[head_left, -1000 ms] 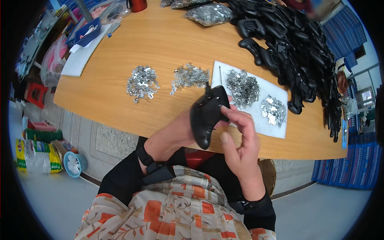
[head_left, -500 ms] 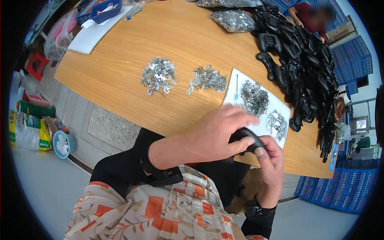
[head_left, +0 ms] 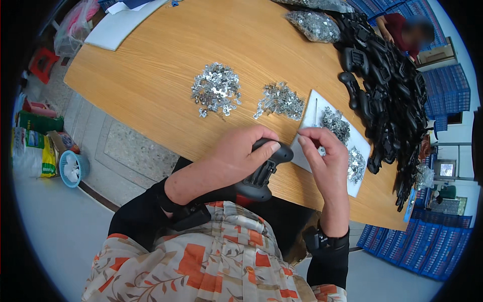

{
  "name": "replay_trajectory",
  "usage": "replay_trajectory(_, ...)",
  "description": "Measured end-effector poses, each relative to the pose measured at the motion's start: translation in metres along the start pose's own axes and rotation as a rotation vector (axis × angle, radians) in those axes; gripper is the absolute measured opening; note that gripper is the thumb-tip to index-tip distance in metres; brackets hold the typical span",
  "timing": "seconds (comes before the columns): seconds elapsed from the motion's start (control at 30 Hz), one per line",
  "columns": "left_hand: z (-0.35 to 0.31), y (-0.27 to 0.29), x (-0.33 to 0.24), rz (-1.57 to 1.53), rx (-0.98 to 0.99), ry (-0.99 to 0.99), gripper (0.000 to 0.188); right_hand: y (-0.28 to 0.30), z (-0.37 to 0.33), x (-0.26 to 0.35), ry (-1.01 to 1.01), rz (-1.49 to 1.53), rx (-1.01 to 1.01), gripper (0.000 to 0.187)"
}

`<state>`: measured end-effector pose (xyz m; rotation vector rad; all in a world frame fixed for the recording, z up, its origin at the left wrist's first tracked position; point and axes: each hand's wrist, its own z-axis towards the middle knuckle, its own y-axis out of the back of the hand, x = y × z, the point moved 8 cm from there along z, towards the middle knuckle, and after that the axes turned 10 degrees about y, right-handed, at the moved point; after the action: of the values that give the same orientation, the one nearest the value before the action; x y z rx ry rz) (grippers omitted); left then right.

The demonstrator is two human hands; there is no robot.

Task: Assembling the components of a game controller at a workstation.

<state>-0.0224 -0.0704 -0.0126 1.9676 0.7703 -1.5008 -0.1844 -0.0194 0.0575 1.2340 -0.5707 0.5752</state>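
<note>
A wooden table (head_left: 151,65) is filling the middle, with a heap of black game controllers (head_left: 382,100) lying along its right side. The left hand (head_left: 237,150) is gripping one black controller (head_left: 261,175) at the table's near edge, thumb pressing on top. The right hand (head_left: 328,157) is hovering beside it, thumb and forefinger nearly meeting; whether they are pinching anything cannot be told. A yellow-and-green bag (head_left: 32,153) is showing print too blurred to read. Small silvery metal pieces (head_left: 216,88) are lying in piles
</note>
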Motion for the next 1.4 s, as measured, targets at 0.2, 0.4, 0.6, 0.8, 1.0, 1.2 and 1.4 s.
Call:
replay_trajectory(0.2,-0.004,0.001,-0.005,0.04,-0.1,-0.19,0.019,-0.043,0.05,0.013,0.229,-0.07,0.162,0.015)
replay_trajectory(0.4,-0.004,-0.002,-0.004,-0.007,0.047,-0.117,0.015,-0.072,0.081,0.03,0.464,-0.165,0.189,0.012)
replay_trajectory(0.6,-0.005,0.0,-0.003,-0.083,0.048,-0.12,0.016,-0.098,0.099,0.025,0.392,-0.19,0.247,0.013)
replay_trajectory(0.8,-0.003,0.0,0.0,-0.106,0.059,-0.107,0.018,-0.095,0.103,0.015,0.329,-0.174,0.251,0.01)
replay_trajectory(1.0,0.001,0.002,0.011,-0.156,0.024,0.03,0.023,-0.078,0.105,0.011,0.254,-0.12,0.234,0.013)
replay_trajectory(1.2,0.004,0.002,0.01,-0.111,-0.023,-0.046,0.026,-0.078,0.1,0.001,0.223,-0.083,0.214,0.014)
replay_trajectory(1.4,0.005,0.001,0.008,-0.065,-0.03,-0.045,0.027,-0.083,0.098,0.003,0.204,-0.159,0.274,0.013)
